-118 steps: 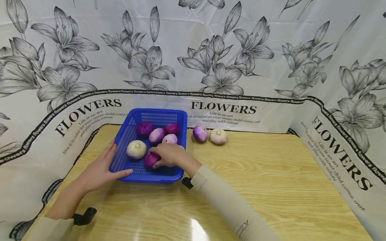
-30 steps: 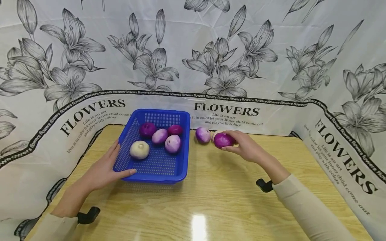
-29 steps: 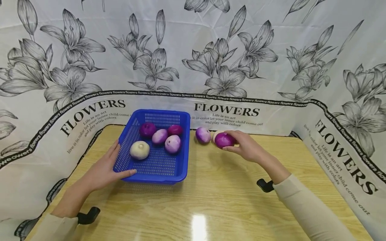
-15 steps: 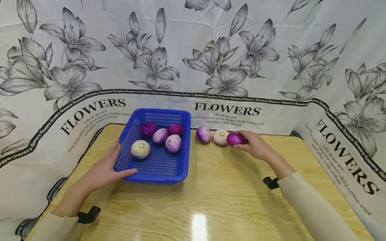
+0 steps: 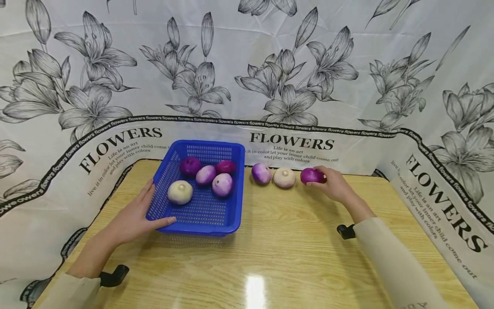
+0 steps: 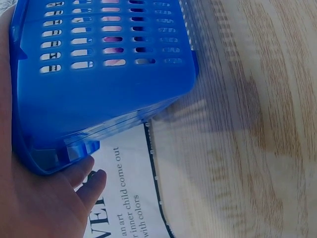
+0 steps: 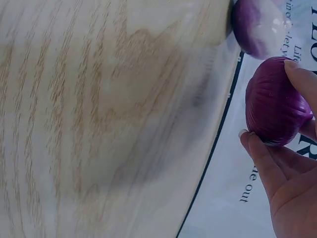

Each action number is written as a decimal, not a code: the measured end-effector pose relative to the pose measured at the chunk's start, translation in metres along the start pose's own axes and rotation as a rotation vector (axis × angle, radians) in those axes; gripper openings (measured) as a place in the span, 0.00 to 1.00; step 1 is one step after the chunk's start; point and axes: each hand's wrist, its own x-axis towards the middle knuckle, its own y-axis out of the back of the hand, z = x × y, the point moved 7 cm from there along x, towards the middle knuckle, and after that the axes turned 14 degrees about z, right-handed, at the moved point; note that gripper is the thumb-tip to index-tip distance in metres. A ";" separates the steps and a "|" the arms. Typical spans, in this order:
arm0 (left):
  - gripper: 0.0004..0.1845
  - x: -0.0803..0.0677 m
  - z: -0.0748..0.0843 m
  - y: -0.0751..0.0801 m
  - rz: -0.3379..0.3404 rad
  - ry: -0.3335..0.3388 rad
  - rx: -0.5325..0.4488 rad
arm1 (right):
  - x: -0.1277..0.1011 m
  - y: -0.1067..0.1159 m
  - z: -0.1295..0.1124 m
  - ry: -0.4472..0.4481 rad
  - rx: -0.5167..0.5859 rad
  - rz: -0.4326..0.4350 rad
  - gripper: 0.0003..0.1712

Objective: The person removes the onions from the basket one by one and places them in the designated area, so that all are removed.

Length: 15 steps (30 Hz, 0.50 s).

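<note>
My right hand [image 5: 335,187] holds a deep-purple onion [image 5: 310,176] low at the back of the table, thumb on one side and fingers on the other; in the right wrist view the onion [image 7: 275,101] is close. To its left stand a white onion [image 5: 284,178] and a purple-and-white onion [image 5: 261,174], side by side. My left hand [image 5: 133,219] grips the near-left corner of the blue basket [image 5: 204,210], thumb over the front rim. Inside the basket lie a white onion [image 5: 180,192] and several purple onions [image 5: 206,175].
The wooden table [image 5: 293,249] stretches in front of the basket and to the right. Flower-printed cloth [image 5: 208,81] hangs behind the table and along both sides. A black wrist mount [image 5: 113,276] sits on each arm.
The right hand first gripped the purple onion in the basket, then carried it out to the right, past the white onion, to the row's right end. The left hand stayed on the basket.
</note>
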 end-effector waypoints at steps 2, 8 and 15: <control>0.67 0.000 0.000 0.000 -0.001 0.000 0.001 | 0.001 -0.002 0.005 -0.019 -0.007 0.000 0.37; 0.66 -0.001 0.001 0.000 -0.001 0.004 0.004 | 0.004 -0.011 0.019 -0.077 0.000 -0.003 0.37; 0.66 -0.001 0.001 0.001 0.001 0.000 0.004 | 0.008 -0.022 0.034 -0.137 -0.036 -0.004 0.40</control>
